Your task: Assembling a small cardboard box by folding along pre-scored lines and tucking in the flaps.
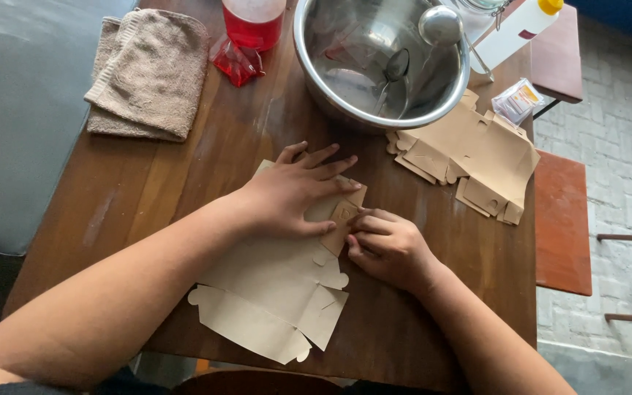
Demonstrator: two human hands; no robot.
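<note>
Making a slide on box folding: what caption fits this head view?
Left hand flattens a cardboard box blank while right hand folds a flap on a wooden table.

A dark wooden desk (133,183) carries everything. At its far left corner lies a folded beige towel (148,73). Beside it stand a red-filled plastic container (253,22) and a small crumpled red packet (235,62). A large steel bowl (316,80) sits at the far middle (a ladle and spoon rest inside it). To its right lies a stack of flat brown cardboard box blanks (477,150), with a small clear sachet (518,99) just beyond. Nearer the front edge another flat cardboard blank (272,292) lies unfolded, overhanging the desk's edge slightly.
</note>
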